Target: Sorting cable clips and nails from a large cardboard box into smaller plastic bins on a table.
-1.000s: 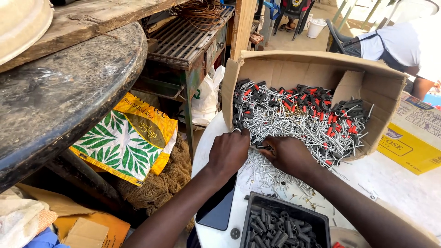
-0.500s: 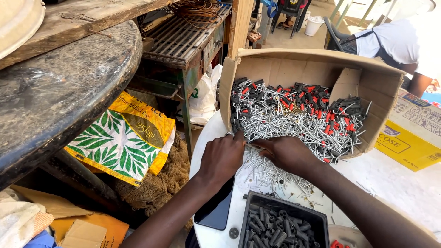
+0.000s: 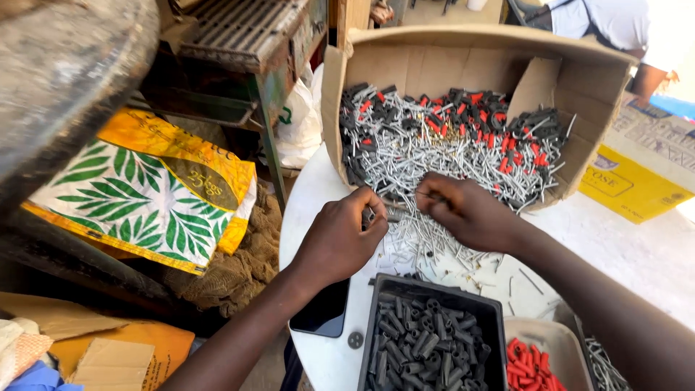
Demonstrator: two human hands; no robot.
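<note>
The left hand (image 3: 339, 242) pinched a small black sleeve (image 3: 371, 215) in a clenched grip, while the right hand (image 3: 467, 213) grasped a thin grey pin (image 3: 423, 194). The pin's long axis ran left-right, pointing toward the left hand just beside it. Both hung above loose pins (image 3: 427, 250) on the white bench (image 3: 308, 210), before the tipped cardboard box (image 3: 572, 87).

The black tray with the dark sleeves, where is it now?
In the head view, the black tray sits at the bottom centre on the white table, below both hands, between a dark phone and a beige tray of red pieces.
</note>
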